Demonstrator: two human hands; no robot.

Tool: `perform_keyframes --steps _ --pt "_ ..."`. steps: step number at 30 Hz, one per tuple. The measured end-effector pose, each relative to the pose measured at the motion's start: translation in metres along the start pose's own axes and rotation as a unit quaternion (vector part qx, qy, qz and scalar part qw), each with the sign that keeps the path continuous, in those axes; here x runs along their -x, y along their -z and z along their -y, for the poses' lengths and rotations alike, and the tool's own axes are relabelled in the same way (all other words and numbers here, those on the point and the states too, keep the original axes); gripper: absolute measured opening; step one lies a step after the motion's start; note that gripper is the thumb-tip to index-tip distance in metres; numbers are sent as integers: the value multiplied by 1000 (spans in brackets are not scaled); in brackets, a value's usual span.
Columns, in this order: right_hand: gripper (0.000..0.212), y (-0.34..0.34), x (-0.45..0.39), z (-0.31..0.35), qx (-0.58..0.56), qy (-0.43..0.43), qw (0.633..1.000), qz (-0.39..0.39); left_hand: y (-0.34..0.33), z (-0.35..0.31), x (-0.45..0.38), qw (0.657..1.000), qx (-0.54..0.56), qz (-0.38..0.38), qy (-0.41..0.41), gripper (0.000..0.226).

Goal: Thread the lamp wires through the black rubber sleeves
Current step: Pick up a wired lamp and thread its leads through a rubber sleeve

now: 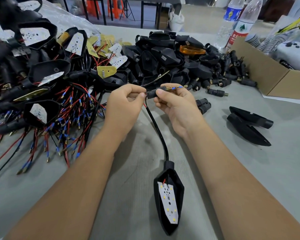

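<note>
Head view: left hand [126, 99] pinched the lamp wires [146, 105] at the mouth of the black rubber sleeve [151, 94], which the right hand [173, 104] gripped between thumb and fingers above the grey table [215, 170]; a blue-tipped wire end [177, 87] stuck out past the sleeve's threaded end. The black cable [158, 131] ran down to a lamp housing [169, 196] lying between the forearms. Wired lamps [47, 94] were heaped left, empty housings [163, 56] behind the hands, a cardboard box [267, 75] right.

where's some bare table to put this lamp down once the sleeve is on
Bare grey table lies right of the lamp housing, below the two loose black shells. Another patch sits near left, below the wire pile. Farther back is crowded with housings and the cardboard box.
</note>
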State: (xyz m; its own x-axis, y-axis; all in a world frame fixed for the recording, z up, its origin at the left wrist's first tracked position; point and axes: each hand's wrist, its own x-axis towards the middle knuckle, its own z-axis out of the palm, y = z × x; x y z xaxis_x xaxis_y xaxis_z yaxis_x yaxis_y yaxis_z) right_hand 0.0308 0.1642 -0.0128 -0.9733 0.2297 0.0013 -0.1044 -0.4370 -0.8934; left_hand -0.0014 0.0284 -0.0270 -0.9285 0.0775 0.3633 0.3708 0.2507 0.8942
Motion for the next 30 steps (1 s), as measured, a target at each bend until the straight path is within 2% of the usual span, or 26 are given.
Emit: perform_keyframes --steps 5,10,14,19,22,24,30 --pt "17 1 -3 2 -11 -4 1000 -14 -2 0 1 1000 -4 -5 30 14" --pt "17 1 -3 0 2 -1 1000 -17 -3 1 3 998 -55 13 -14 23" --pt "23 1 -4 0 16 -5 1000 -21 -3 3 3 997 -69 11 -40 16" --pt "9 1 -4 0 16 -2 1000 -22 -2 1 3 995 -74 -1 -61 20" --pt "30 1 -3 0 1 -2 999 -37 0 -3 4 996 -53 -2 -65 39" --pt "34 1 -2 0 9 4 999 -45 2 -5 4 996 -41 0 -78 44" --pt "30 -1 -1 -1 56 30 995 -78 1 -7 5 996 -50 -11 -71 36"
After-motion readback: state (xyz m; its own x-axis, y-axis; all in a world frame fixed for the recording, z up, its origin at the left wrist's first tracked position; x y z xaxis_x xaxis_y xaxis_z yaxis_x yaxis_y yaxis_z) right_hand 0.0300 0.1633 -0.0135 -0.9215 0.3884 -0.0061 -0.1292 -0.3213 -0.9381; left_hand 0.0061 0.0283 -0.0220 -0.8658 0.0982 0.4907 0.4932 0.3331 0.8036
